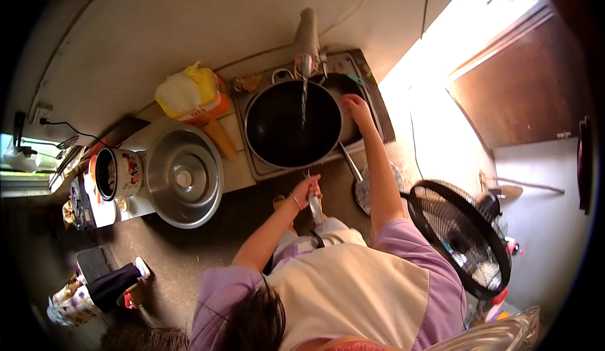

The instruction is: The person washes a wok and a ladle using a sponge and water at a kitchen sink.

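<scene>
A large black wok [288,128] rests over the metal sink [253,164], and water [304,100] runs into it from the tap [306,65]. My left hand [309,191] grips the wok's metal handle [315,209], which points towards my body. Just right of the rim, my right hand [358,109] hangs over a second dark pan or basin [347,88], its fingers bent. Whether that hand holds anything is too unclear to see. Beyond it lies a small teal item [355,79]. Another metal handle [350,162] sticks out below the wok's right side.
Left on the counter stand a wide steel basin [165,171], a flowered pot [127,173] and a yellow-orange bag [208,93]. A black standing fan [461,237] is close at my right. A person [90,294] sits at lower left.
</scene>
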Tool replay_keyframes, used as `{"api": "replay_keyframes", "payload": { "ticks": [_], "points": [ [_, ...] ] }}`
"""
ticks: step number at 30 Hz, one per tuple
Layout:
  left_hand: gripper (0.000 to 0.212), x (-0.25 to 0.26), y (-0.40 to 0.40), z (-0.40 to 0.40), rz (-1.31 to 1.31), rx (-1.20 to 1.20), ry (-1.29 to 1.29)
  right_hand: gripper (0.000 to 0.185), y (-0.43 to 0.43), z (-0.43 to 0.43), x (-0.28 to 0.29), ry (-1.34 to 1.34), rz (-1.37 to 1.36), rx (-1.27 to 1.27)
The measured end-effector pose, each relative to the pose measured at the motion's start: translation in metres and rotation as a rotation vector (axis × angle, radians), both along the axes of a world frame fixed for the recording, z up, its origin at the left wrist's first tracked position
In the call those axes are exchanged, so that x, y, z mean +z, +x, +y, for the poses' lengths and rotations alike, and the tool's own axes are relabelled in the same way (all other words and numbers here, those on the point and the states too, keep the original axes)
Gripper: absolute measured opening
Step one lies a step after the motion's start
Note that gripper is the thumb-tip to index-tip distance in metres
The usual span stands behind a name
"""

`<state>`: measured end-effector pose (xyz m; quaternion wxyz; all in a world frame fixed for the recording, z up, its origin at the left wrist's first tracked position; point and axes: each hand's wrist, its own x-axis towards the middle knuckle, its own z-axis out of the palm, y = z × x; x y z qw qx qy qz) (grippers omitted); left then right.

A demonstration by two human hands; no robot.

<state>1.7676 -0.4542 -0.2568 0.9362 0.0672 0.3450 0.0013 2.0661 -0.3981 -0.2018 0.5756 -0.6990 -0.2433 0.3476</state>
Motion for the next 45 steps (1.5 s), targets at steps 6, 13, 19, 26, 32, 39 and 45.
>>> {"api": "replay_keyframes", "payload": {
  "ticks": [6, 13, 19, 26, 32, 39, 45],
  "points": [
    [0.037, 0.011, -0.004, -0.002, 0.028, 0.020, 0.093, 0.029, 0.058, 0.147, -0.104, -0.213, -0.164, -0.008],
    [0.029, 0.024, 0.005, -0.002, 0.107, 0.064, 0.118, 0.018, 0.076, 0.154, -0.082, -0.038, 0.643, -0.046],
    [0.036, 0.015, 0.006, -0.008, 0.084, 0.078, 0.171, 0.021, 0.034, 0.083, -0.017, 0.262, 0.206, 0.072],
    [0.039, 0.010, -0.007, -0.004, 0.236, 0.000, 0.409, 0.048, -0.179, -0.172, 0.030, -0.646, -0.001, 0.601],
    [0.036, 0.012, -0.014, 0.002, 0.156, -0.137, 0.507, 0.018, -0.252, -0.185, 0.007, -0.190, 1.289, 0.079],
    [0.037, 0.061, -0.042, -0.025, 0.018, -0.038, 0.370, 0.010, -0.285, -0.197, 0.048, -0.122, 1.100, 0.198],
    [0.037, 0.101, -0.097, -0.080, -0.020, -0.067, 0.350, 0.013, -0.346, -0.251, 0.117, -0.289, 0.953, 0.186]
  ]
}}
